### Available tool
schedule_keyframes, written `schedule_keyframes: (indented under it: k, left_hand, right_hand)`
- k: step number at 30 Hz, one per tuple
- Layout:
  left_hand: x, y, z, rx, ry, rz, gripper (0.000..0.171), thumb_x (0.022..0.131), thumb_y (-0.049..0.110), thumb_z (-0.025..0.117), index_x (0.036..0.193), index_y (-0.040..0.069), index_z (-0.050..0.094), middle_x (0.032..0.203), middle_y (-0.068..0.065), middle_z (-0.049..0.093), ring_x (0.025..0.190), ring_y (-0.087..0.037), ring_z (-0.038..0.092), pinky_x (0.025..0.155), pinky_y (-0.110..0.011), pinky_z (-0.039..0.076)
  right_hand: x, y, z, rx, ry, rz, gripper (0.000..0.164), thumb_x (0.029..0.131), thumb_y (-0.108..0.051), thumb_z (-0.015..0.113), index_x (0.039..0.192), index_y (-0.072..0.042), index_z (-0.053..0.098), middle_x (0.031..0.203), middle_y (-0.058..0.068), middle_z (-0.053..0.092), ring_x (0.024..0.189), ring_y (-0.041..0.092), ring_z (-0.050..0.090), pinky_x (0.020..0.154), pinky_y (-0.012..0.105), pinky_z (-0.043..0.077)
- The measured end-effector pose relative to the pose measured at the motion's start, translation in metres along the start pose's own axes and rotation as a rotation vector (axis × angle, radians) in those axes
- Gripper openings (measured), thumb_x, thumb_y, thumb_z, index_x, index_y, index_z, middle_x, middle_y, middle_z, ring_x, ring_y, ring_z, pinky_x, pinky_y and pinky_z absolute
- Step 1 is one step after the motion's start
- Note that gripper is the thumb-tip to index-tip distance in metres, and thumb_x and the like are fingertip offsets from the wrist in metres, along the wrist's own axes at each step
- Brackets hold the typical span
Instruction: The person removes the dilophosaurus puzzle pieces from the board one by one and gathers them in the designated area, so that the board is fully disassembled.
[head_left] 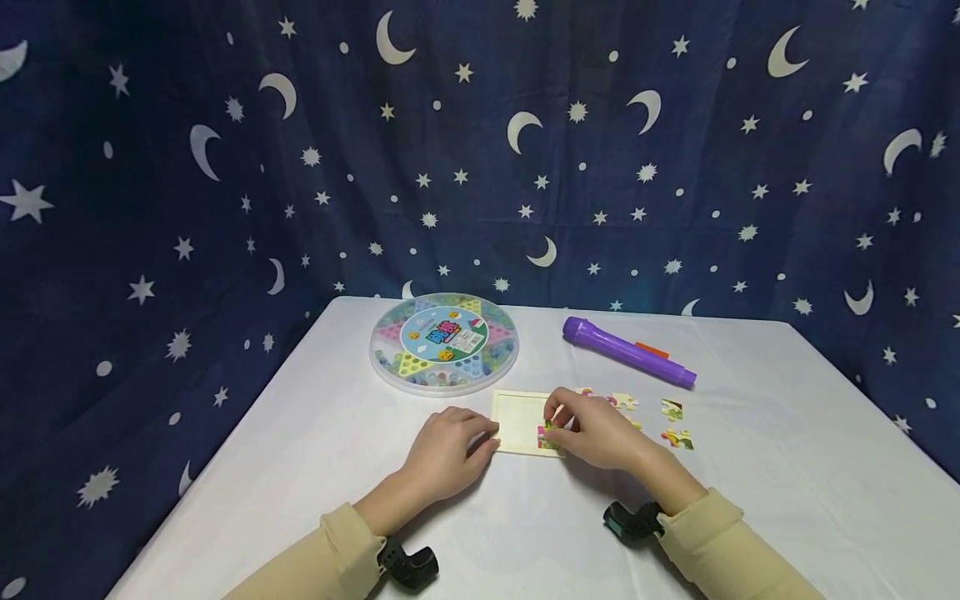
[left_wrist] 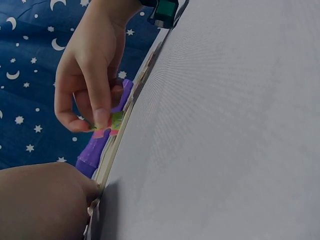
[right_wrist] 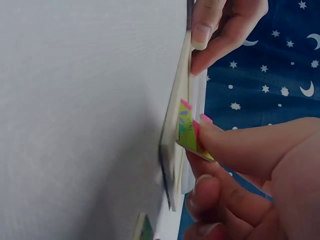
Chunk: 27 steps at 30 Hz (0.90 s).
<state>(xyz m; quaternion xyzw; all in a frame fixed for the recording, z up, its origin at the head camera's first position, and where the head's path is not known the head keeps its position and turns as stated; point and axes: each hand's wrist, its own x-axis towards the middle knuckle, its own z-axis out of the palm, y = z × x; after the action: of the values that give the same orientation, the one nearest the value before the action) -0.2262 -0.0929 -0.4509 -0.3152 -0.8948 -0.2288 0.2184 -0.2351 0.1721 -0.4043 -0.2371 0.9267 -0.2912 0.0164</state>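
A shallow cream puzzle tray (head_left: 517,423) lies on the table in the head view. My left hand (head_left: 452,450) holds its left edge between thumb and index finger. Over the tray's near right part, my right hand (head_left: 596,429) pinches a green and pink jigsaw piece (right_wrist: 187,127) between thumb and fingers. That piece is tilted at the tray's rim in the right wrist view. My fingers partly cover it, and whether another piece lies beneath cannot be seen. Loose jigsaw pieces (head_left: 677,439) lie right of the tray, some partly behind my right hand.
Behind the tray sits a round, clear-lidded Chinese checkers set (head_left: 444,343) with marbles. A purple toy microphone (head_left: 628,352) lies at the back right, with an orange object (head_left: 651,350) behind it. White cloth (head_left: 795,467) covers the table; a star-patterned curtain (head_left: 480,150) hangs behind.
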Motion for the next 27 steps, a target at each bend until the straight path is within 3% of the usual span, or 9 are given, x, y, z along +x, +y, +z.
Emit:
schedule_keyframes:
  k: [5,14,21,27]
  left_hand:
    - [0.0,0.001,0.0,-0.002,-0.005,0.007,0.019,0.093,0.025,0.075,0.108,0.014,0.079,0.103,0.0,0.074,0.102,-0.022,0.066,0.086,-0.044,0.051]
    - [-0.002,-0.002,-0.002,0.012,-0.009,-0.016,0.02,0.093,0.026,0.074,0.109,0.015,0.079,0.105,0.0,0.074,0.103,-0.022,0.066,0.088,-0.045,0.05]
    - [-0.003,-0.001,0.001,-0.001,-0.014,-0.02,0.019,0.093,0.024,0.075,0.108,0.014,0.079,0.104,0.0,0.074,0.103,-0.022,0.066,0.087,-0.045,0.051]
    - [0.0,0.0,0.0,0.002,0.004,-0.001,0.019,0.092,0.023,0.075,0.108,0.014,0.079,0.103,0.0,0.074,0.101,-0.022,0.066,0.086,-0.045,0.051]
  right_hand:
    - [-0.013,0.003,-0.007,0.079,-0.007,0.023,0.013,0.098,-0.024,0.071,0.107,-0.021,0.062,0.091,-0.007,0.067,0.069,0.013,0.061,0.068,0.036,0.05]
    - [-0.047,0.028,-0.022,0.119,0.039,0.077,0.017,0.096,-0.025,0.073,0.108,-0.017,0.064,0.083,-0.005,0.066,0.064,0.014,0.057,0.057,0.028,0.047]
    - [-0.086,0.053,-0.045,0.159,0.083,0.207,0.028,0.094,-0.033,0.077,0.11,-0.013,0.065,0.084,-0.002,0.067,0.066,0.015,0.058,0.058,0.028,0.044]
    - [-0.12,0.075,-0.067,0.168,0.086,0.286,0.032,0.096,-0.03,0.074,0.116,-0.007,0.064,0.088,0.002,0.068,0.07,0.018,0.059,0.061,0.029,0.047]
